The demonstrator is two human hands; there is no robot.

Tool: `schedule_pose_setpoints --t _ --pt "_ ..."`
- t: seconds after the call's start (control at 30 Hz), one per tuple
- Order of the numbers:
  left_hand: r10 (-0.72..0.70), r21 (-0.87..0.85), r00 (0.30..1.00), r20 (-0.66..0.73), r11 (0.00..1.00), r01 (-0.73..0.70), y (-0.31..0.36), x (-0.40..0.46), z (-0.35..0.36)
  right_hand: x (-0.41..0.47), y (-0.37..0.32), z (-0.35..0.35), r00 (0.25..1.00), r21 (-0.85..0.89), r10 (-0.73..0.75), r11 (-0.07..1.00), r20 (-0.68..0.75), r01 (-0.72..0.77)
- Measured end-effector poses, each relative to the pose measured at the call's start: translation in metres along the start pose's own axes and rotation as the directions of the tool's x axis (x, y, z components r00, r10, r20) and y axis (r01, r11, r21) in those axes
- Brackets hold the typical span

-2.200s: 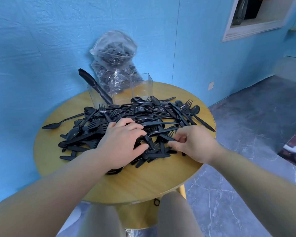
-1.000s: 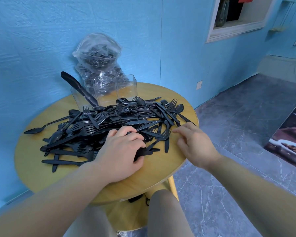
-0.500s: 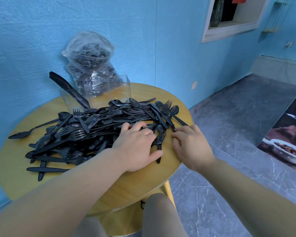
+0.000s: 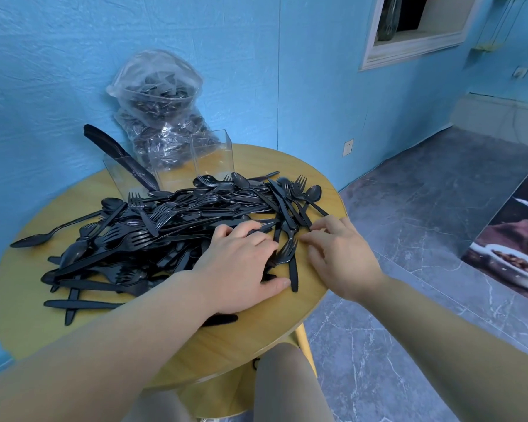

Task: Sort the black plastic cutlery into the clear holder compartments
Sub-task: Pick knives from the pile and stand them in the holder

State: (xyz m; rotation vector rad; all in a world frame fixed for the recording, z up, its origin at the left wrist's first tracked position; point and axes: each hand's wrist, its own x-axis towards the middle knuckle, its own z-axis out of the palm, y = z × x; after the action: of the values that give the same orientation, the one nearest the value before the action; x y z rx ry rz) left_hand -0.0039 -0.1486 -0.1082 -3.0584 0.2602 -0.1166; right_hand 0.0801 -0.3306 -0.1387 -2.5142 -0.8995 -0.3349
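Right now, from the head view, your left hand [image 4: 241, 266] lies palm-down on the near edge of the pile of black plastic cutlery [image 4: 171, 226], fingers loosely spread over the handles, thumb stretched out flat on the bench [image 4: 165, 354]. It presses on the pieces and grips none that you can make out. Your right hand [image 4: 339, 254] sits just beside it on the right, fingers gently bent, tips touching the bench and the pile's right fringe; nothing is pinched there. Between your two hands lies a black fork [image 4: 285, 254], tines pointing away from you, with a black knife [image 4: 293, 274] just alongside it.

The pile sprawls across the middle of the round wooden bench, forks, spoons and knives all tangled. One long spoon [image 4: 40, 237] sticks out on the far left, apart from the heap. Behind the pile stands the clear holder [image 4: 171, 166], its compartments upright; a single black knife [image 4: 116, 153] leans tilted out of the left compartment. Just behind the holder, against the blue wall [image 4: 43, 71], slumps a clear plastic bag [image 4: 159, 108] stuffed with more black cutlery. Grey marbled floor [image 4: 409, 239] shows to the right.
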Motion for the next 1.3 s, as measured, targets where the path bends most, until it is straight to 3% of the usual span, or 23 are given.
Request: schedule_pose_setpoints --t 0.67,1.1,1.3 --pt "0.02 -0.057 1.0 -0.014 0.998 -0.021 -0.001 -0.008 0.001 0.008 -0.012 -0.003 0.984 -0.046 0.03 0.999 0.173 -0.023" --pt "0.003 -0.091 0.999 -0.046 0.996 -0.007 -0.003 -0.016 0.0 0.021 -0.003 -0.004 0.996 0.062 0.064 0.996 0.058 -0.067" --pt "0.011 -0.085 0.999 -0.047 0.996 -0.015 0.001 -0.016 0.001 0.01 -0.001 -0.006 0.991 0.03 0.008 0.999 0.13 -0.012"
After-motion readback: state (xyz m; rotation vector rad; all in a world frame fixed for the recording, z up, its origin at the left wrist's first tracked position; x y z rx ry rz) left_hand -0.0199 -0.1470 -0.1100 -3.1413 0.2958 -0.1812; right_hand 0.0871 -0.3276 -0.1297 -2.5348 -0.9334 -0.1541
